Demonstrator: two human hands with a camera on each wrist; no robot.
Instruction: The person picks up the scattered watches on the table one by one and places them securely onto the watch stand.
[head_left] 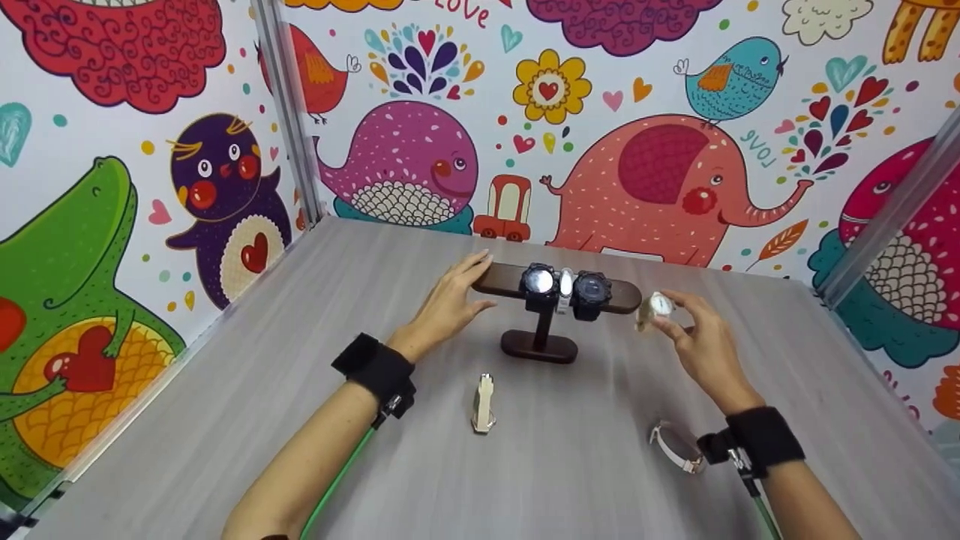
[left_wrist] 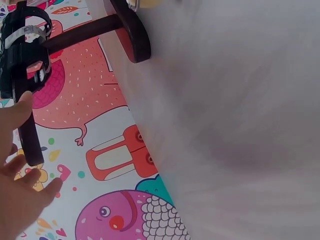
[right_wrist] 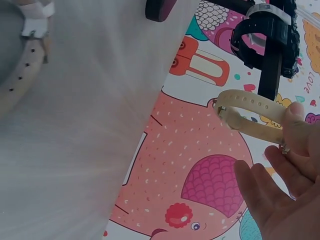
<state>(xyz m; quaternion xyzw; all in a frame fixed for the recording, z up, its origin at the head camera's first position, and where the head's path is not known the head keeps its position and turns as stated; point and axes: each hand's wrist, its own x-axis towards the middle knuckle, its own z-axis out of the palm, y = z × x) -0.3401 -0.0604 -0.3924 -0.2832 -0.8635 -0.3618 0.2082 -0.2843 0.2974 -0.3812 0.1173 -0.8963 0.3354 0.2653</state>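
A dark wooden watch stand (head_left: 495, 279) stands upright on the table, its crossbar carrying two black watches (head_left: 592, 288) with a slim silver-white watch (head_left: 565, 289) between them. My left hand (head_left: 448, 297) is at the bar's left end, fingers fairly straight behind it and thumb apart in front; contact is hard to tell. Off the bar's right end, my right hand (head_left: 705, 341) pinches a cream-strapped watch (head_left: 659, 304) with a white dial. In the right wrist view, that watch's strap (right_wrist: 250, 100) forms a closed loop near the bar's tip.
A cream-strapped watch (head_left: 484, 405) lies in front of the stand. Another watch with a pale strap (head_left: 679, 450) lies near my right wrist. Illustrated panels (head_left: 405, 165) wall the back and sides of the grey table (head_left: 300, 375). Green cables (head_left: 341, 472) trail from both wrist straps.
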